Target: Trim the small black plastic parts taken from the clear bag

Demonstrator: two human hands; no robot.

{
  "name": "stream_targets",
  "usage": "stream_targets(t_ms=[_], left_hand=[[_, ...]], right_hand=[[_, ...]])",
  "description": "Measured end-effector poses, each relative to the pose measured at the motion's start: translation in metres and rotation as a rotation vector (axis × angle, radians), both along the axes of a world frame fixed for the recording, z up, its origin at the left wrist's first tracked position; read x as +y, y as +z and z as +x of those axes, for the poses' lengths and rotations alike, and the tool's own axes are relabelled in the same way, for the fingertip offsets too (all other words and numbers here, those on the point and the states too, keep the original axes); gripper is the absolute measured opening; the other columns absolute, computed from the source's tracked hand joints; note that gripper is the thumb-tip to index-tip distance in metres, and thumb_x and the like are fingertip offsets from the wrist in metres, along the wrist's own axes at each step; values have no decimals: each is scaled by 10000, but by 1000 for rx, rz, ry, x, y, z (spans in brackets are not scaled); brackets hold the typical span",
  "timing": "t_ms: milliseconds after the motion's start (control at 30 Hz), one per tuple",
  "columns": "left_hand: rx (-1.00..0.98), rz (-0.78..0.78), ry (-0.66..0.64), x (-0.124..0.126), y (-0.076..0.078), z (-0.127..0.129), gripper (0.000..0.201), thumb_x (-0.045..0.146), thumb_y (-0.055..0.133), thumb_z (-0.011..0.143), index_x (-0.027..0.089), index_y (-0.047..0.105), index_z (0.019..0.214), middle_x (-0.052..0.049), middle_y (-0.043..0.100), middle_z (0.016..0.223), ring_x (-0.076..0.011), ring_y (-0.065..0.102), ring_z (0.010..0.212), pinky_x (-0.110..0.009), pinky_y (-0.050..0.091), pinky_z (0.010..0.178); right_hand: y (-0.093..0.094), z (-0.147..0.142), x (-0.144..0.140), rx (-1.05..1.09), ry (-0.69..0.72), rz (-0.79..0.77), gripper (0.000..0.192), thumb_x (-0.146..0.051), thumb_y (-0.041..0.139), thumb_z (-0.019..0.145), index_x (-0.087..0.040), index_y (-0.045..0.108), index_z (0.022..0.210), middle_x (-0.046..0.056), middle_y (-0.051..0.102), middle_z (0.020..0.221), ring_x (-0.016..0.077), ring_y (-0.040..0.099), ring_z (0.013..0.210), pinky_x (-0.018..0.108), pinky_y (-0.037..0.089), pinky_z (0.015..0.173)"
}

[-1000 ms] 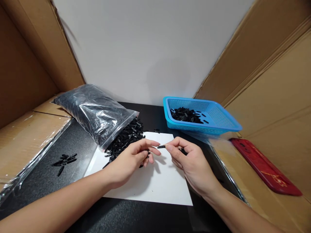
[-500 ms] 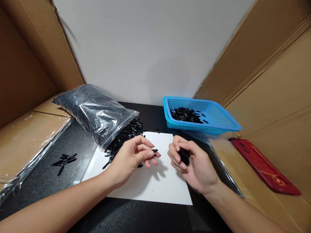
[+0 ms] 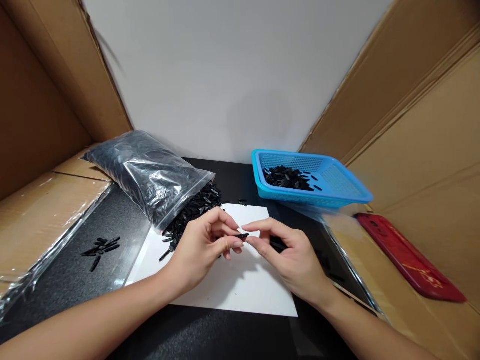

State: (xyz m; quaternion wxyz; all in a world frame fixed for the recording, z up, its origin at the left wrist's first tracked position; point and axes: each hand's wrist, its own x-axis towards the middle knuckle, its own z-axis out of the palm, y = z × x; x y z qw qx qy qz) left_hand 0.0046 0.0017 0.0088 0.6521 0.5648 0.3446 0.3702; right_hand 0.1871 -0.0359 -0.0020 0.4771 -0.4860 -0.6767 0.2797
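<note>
A small, thin black piece [image 3: 241,235] is pinched between the thumb and fingers of my left hand [image 3: 210,242], above the white sheet. My right hand [image 3: 290,252] has its thumb and forefinger at the piece's right end; whether they grip it I cannot tell. More black pieces [image 3: 278,244] are tucked under the curled fingers of that hand, mostly hidden. Behind my left hand, a heap of the same black pieces [image 3: 195,207] spills from a clear plastic bag [image 3: 150,175] onto the white sheet [image 3: 240,295].
A blue plastic basket [image 3: 348,185] at the back right holds a pile of black pieces [image 3: 287,178]. Several loose black pieces [image 3: 101,248] lie on the dark tabletop [image 3: 127,210] at the left. A red phone-like case [image 3: 408,257] rests on the right-hand cardboard. Cardboard walls flank both sides.
My right hand has moved left and turned, bringing its thumb and forefinger to the piece in my left hand. The pieces in its palm are now mostly covered. My left hand has hardly moved.
</note>
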Motion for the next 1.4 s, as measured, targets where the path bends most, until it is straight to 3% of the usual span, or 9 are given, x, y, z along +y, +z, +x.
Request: stream_targets(t_ms=[133,533,800,1067,1400], left_hand=[[8,10,-4,-1,0,0,144,157,714,789,173,584,849,23,679,668,-108,638,644,-189,459,540],[-13,33,-64,-2,1,-1,183,273,700,857,198,580,972,37,637,726,-88,565,670,-225,430,641],[-63,51,-96,-6,0,0,184,313,583,946,218,540,1098,7,646,805,-103,540,726,-253,412,673],[-156,47,-121,-6,0,-1,203,281,592,947,224,539,1135,-7,678,845,-102,543,733,-249,400,663],[-185,1,-135,-6,-2,-3,183,270,590,947,234,582,1125,-2,664,859,-95,535,713,-244,377,655]], right_hand=[[0,0,1,-16,-5,25,119,-202,631,875,-203,750,876,-10,696,698,114,549,567,215,424,572],[3,-6,-3,-23,-13,31,117,-193,633,856,-186,748,829,-16,676,627,106,534,522,205,418,530],[6,-4,-3,99,-53,-128,103,-250,654,839,-208,738,796,-24,646,610,121,507,551,227,403,543],[8,-3,-2,222,-17,-172,97,-264,677,827,-219,720,753,-33,649,609,120,463,565,242,389,567],[7,-4,-5,130,-70,-53,103,-236,672,834,-205,742,767,-2,664,629,140,546,571,246,446,558]])
